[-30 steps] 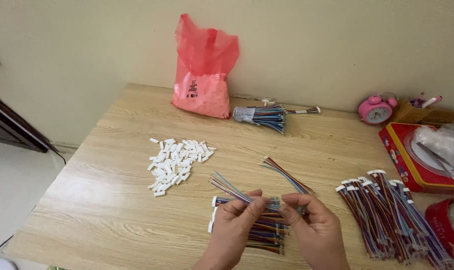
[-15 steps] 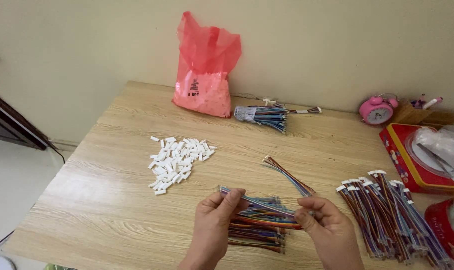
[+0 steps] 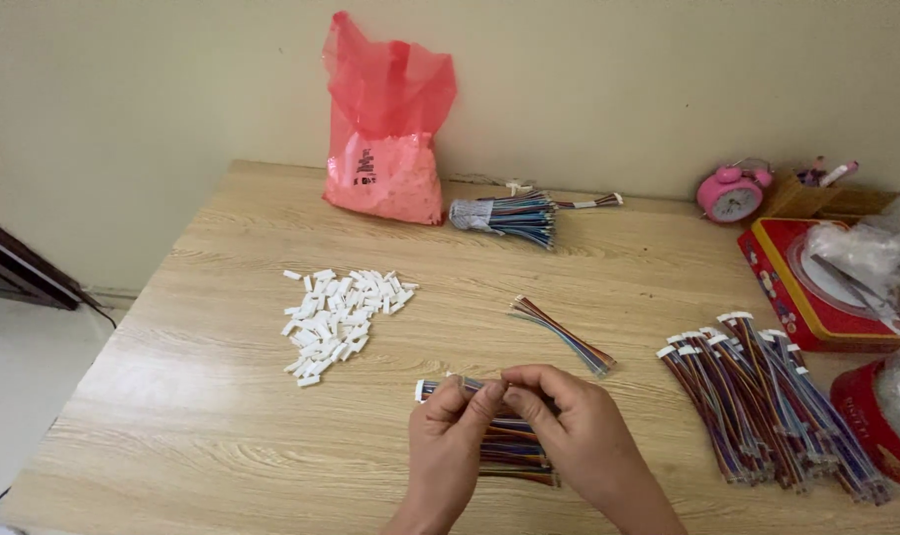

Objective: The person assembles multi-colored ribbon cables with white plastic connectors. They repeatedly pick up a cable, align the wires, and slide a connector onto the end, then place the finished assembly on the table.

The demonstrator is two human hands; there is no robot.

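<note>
Fingertips of the left hand (image 3: 448, 436) and right hand (image 3: 574, 431) pinch a multicoloured wire strip (image 3: 470, 384) near the table's (image 3: 172, 416) front edge. Just beneath them lies a wire bundle (image 3: 514, 458); white connectors (image 3: 338, 309) sit left of centre.

Light wood-grain table (image 3: 222, 396) under the hands, running away from them to a plain cream wall (image 3: 618, 79). Left of the hands, past the table edge, pale floor (image 3: 14, 376) and a dark slanted panel (image 3: 19, 267). Soft even light.

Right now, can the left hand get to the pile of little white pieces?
Probably yes. The pile of white pieces lies just up and left of the left hand with bare table between, though that hand's grip is busy pinching a wire bundle.
</note>
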